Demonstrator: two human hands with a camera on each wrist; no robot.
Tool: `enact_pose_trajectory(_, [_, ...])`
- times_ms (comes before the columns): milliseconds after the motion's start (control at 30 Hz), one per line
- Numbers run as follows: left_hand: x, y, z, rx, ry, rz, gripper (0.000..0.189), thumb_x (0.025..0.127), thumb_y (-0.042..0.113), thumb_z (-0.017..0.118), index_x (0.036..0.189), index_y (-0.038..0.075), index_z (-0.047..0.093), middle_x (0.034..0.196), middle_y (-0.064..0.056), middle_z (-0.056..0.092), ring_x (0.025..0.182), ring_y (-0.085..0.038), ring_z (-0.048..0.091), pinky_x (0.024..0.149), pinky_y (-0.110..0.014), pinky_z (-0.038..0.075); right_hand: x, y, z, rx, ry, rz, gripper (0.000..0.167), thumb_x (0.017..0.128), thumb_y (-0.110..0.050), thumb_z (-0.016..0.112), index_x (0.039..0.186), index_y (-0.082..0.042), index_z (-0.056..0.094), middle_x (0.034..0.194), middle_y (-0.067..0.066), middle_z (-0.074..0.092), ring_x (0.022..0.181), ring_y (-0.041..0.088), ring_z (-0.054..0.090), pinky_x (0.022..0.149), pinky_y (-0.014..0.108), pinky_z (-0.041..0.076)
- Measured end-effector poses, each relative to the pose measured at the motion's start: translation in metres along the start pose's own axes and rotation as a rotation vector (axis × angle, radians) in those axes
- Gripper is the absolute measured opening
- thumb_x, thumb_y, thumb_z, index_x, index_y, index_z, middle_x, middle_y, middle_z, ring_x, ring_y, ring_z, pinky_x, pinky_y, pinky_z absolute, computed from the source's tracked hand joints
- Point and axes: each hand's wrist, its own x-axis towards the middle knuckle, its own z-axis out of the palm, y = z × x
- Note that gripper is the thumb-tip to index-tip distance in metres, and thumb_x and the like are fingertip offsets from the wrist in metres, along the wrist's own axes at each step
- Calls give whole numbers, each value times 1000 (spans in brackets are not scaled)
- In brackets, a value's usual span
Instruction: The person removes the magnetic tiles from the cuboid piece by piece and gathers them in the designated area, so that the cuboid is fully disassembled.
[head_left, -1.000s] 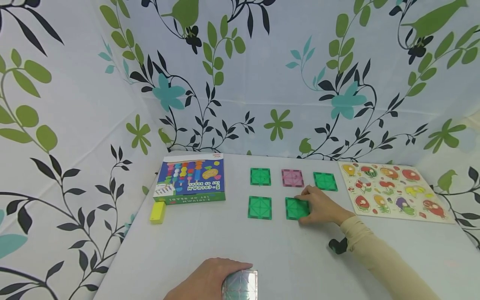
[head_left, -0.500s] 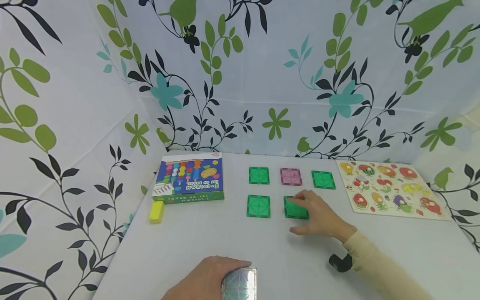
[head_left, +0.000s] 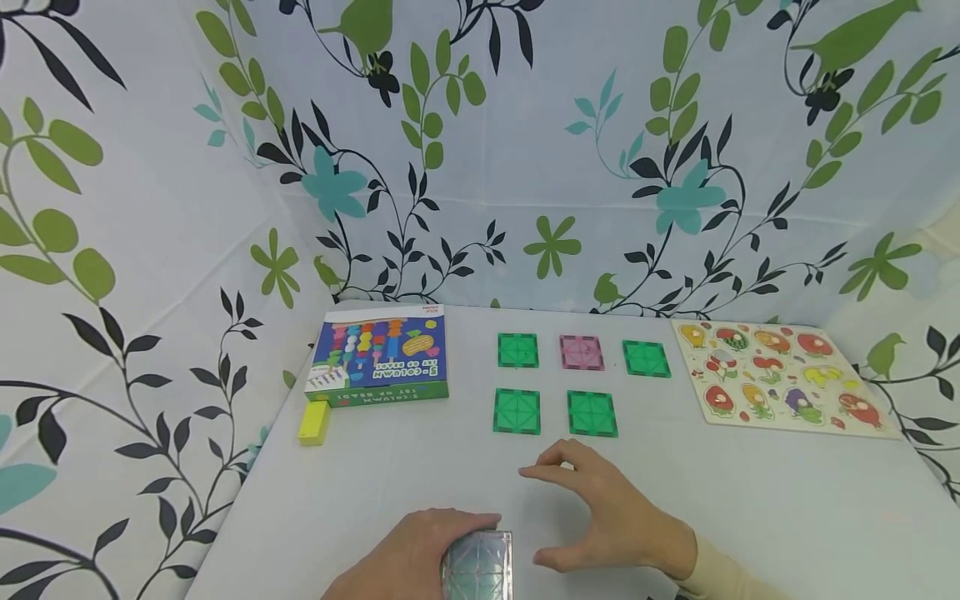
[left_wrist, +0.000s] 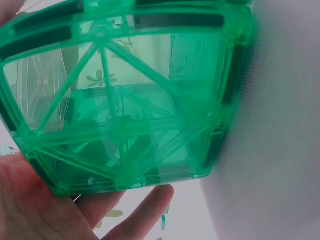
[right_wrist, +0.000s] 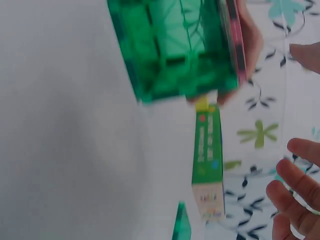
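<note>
In the head view, my left hand grips a box built of magnetic tiles at the front edge of the view. The left wrist view shows its green see-through walls, with fingers along its lower side. One pink side shows on the tile box in the right wrist view. My right hand hovers to the right of the box, apart from it, thumb and fingers spread with nothing between them. Beyond the hands lie several green tiles, such as the nearer right green tile, and one pink tile.
A bead set carton stands at the back left with a yellow block before it. At the back right lies a fruit puzzle board. A patterned cloth hangs behind the white table.
My right hand has let go of the nearer right green tile, which stays on the table, and has come back towards the tile box. The left hand has kept its hold.
</note>
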Motion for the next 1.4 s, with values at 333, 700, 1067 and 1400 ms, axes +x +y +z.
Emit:
enact_pose_trajectory(333, [-12, -18, 4, -91, 27, -43, 99, 70, 64, 86, 154, 43, 38, 144, 15, 58, 121, -8, 58, 96, -45, 60, 3, -34, 30, 142, -168, 49, 83, 75, -63, 83, 146, -31, 56, 128, -11, 52, 114, 4, 52, 90, 25, 56])
enact_pose_trajectory(700, [-8, -31, 8, -40, 52, 67, 80, 70, 59, 88, 137, 39, 51, 119, 18, 67, 103, 4, 59, 86, -25, 55, 12, -48, 49, -3, -231, 96, 81, 73, -70, 79, 140, -27, 64, 111, -14, 56, 101, -3, 49, 82, 11, 49])
enact_pose_trajectory(1067, [-8, -29, 3, -11, 50, 91, 76, 72, 60, 87, 135, 31, 54, 117, 18, 68, 98, 7, 59, 86, -23, 57, 15, -48, 53, -102, -118, 17, 73, 71, -74, 78, 126, -26, 72, 97, -17, 49, 88, -8, 40, 71, 5, 31])
enact_pose_trajectory(1400, [-7, -29, 4, 21, 56, 112, 75, 72, 59, 87, 134, 29, 56, 115, 18, 69, 98, 7, 61, 87, -25, 58, 13, -46, 58, -188, -2, -70, 68, 68, -70, 84, 117, -25, 76, 91, -16, 49, 81, -5, 37, 69, 6, 25])
